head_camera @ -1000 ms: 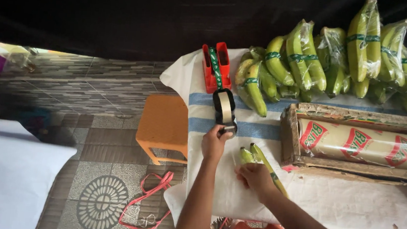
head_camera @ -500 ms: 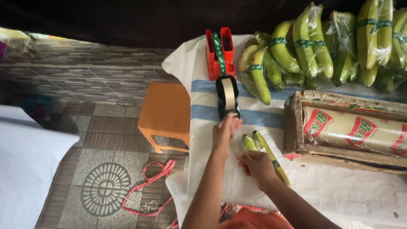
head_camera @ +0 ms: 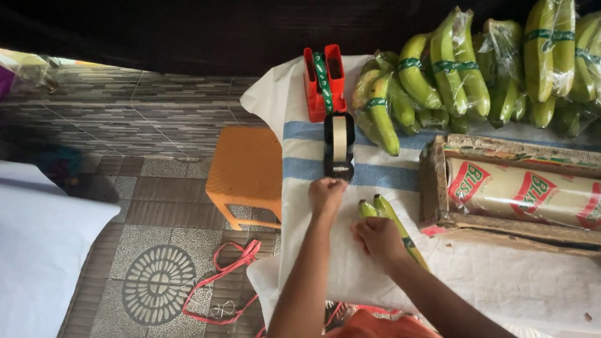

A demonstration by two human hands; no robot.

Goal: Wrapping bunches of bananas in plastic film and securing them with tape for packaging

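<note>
My left hand (head_camera: 327,194) is closed at the near end of a black tape dispenser (head_camera: 338,147) on the white cloth-covered table (head_camera: 508,281); whether it pinches tape is hidden. My right hand (head_camera: 379,239) presses on a small bunch of green bananas (head_camera: 392,215) lying beside it. A red tape dispenser (head_camera: 323,80) with green tape stands just beyond the black one.
Several wrapped bunches of green bananas (head_camera: 497,70) are piled at the table's far side. A cardboard box (head_camera: 433,181) holds a large roll of plastic wrap (head_camera: 544,196). An orange plastic stool (head_camera: 245,175) stands left of the table, with red string (head_camera: 226,275) on the tiled floor.
The view has shifted slightly. My left hand stays at the black dispenser and my right hand stays on the bananas.
</note>
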